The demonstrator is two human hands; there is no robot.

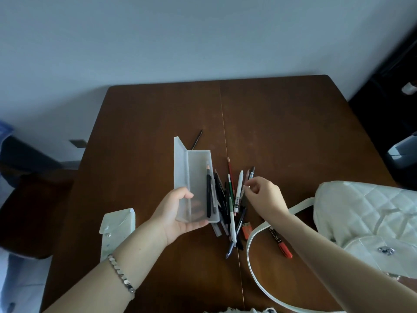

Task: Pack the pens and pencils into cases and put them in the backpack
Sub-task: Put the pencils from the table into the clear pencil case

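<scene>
Your left hand [178, 213] holds the open translucent pencil case [198, 184] tilted above the counter [293, 132], fingers clamped round its lower end; a few pens already lie inside. Your right hand [264, 195] reaches into the loose pile of pens and pencils [232, 199], fingers pinched together beside the white pen [238, 188]; whether they grip anything cannot be told. Lift one piece lengthwise, then lay it parallel to those inside. The white quilted backpack [365, 218] waits to the right.
</scene>
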